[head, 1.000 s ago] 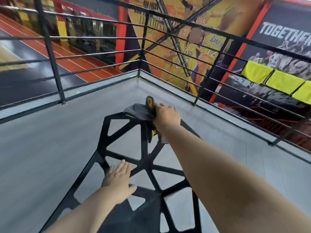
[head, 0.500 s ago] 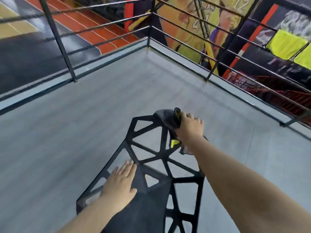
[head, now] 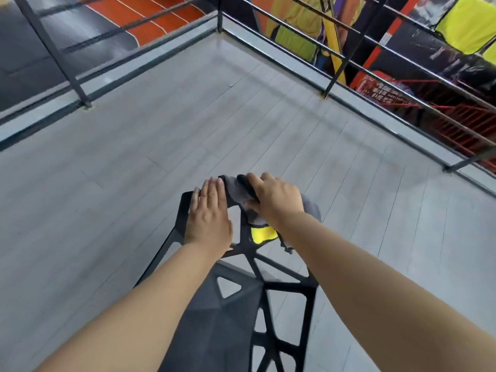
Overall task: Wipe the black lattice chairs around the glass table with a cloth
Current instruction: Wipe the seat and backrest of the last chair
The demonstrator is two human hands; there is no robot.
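**Cloth at the chair's far edge, lattice running back toward the person**

The right hand (head: 276, 198) has its fingers curled over a bunched grey cloth (head: 237, 190) and pins it down onto the frame beneath. A yellow patch (head: 263, 234) of the same cloth hangs below the wrist, behind the bars. Just beside it, on its left, the left hand (head: 209, 214) lies flat with straight fingers and holds nothing. Its palm presses on the frame, and the fingertips reach the far rim close to the grey fold.

Both hands sit on the black lattice chair (head: 285, 287), at the top edge (head: 185, 200) farthest from the person. That edge runs left to right under the two hands. From there the bars slope back and down toward the person, to a solid panel (head: 214, 326) between the forearms.

So the cloth hand is already at the far end of the work, and almost all the lattice lies nearer than the knuckles. The likely stroke is a pull back along the bars or a sweep sideways along the rim, with the flat hand steadying the frame. The right hand is the one placed to make it, because the cloth is under it.

The chair stands on a grey floor (head: 134, 183), well apart from a dark railing (head: 338, 57). No glass table is in view.
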